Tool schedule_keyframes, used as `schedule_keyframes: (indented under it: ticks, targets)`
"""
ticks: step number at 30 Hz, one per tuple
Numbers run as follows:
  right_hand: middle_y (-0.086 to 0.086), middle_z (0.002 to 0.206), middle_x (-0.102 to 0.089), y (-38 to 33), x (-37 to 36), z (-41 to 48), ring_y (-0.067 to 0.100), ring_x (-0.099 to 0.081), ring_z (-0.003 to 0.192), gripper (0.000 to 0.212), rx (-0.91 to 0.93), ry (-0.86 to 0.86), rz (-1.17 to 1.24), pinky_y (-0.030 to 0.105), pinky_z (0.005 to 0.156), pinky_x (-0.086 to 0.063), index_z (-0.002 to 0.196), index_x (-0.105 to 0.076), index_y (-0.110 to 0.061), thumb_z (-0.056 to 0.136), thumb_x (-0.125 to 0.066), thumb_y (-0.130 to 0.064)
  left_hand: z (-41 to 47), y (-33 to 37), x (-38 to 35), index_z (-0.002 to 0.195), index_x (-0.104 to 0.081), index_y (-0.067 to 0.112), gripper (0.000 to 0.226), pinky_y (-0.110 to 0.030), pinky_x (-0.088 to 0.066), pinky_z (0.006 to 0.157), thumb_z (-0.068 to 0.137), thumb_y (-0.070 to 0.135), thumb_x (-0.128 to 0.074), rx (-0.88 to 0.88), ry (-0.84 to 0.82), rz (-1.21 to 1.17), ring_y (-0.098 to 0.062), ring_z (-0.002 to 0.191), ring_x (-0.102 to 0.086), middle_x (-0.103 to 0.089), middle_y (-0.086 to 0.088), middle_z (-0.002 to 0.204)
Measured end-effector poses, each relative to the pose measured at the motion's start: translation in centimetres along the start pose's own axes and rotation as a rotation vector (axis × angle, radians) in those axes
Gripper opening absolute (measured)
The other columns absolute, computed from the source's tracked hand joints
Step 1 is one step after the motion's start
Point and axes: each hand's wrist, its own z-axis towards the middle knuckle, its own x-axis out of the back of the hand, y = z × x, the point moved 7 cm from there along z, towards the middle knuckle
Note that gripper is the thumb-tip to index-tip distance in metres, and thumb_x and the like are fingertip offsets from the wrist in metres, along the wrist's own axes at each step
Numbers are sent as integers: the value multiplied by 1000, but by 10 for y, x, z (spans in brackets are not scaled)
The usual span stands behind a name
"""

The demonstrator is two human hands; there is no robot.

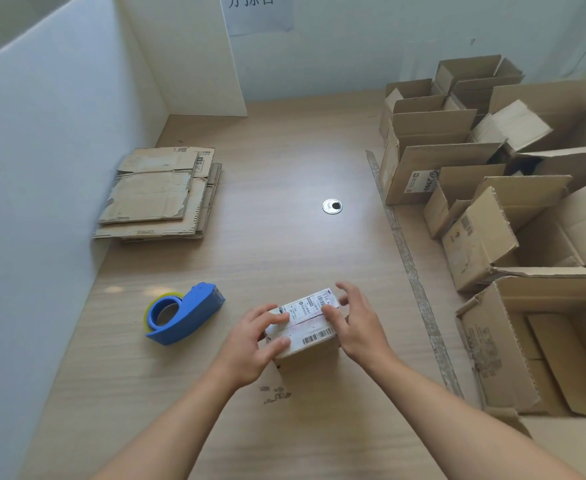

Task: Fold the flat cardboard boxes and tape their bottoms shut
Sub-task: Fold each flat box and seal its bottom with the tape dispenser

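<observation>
The table top [284,161] is pale wood-grain, matt and smooth. The tape dispenser [194,313] is blue plastic, smooth with a slight sheen. The flat cardboard stack [156,195] is brown corrugated board, matt, with rough, frayed edges. The small box [307,344] is like board under white paper labels [310,313]. The grommet [328,206] is bright, glossy metal.
</observation>
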Motion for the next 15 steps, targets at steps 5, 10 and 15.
schedule_keyframes:
  ticks: [5,10,15]
  targets:
    - [-15,154,-13,-12,-19,-4,6,-13,141,60,262,-253,-139,24,113,-18,143,-46,-39,88,-64,-53,4,-3,1,118,-63,40,46,-29,-47,100,79,62,-54,-38,66,21,8,123,-44,-46,18,133]
    - [-21,162,10,-23,-27,3,8,17,150,91,453,-348,-367,34,121,-12,147,-39,-25,76,-45,-83,10,-6,4,118,-58,42,36,-24,-44,98,83,52,-57,-38,33,33,13,119,-41,-38,30,130]
    - [-9,162,-19,-19,-37,4,22,7,152,65,500,-257,-389,50,120,-21,146,-32,-43,87,-40,-71,13,-7,7,125,-58,35,39,-30,-45,102,86,44,-58,-14,32,0,4,122,-44,-45,22,129]
